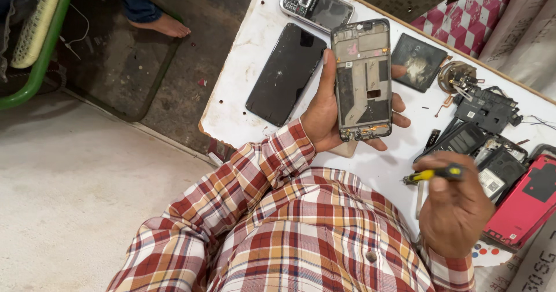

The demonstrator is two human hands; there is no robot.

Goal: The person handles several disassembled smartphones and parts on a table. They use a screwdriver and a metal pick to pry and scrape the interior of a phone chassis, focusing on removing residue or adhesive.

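Observation:
My left hand (324, 115) grips an opened phone frame (362, 77), held upright above the white table (243, 112) with its bare inner side facing me. Thumb on the left edge, fingers wrapped round the right. My right hand (454, 208) is closed around a small screwdriver with a yellow and black handle (431, 174), its tip pointing left, a short way below and right of the frame. Both sleeves are red, white and tan plaid.
A cracked black screen panel (286, 75) lies left of the frame, a keypad phone (315, 5) behind it. A dark battery (418, 61), black phone parts (486, 109) and a red back cover (527, 202) crowd the right. Someone's bare foot (165, 26) rests on the floor.

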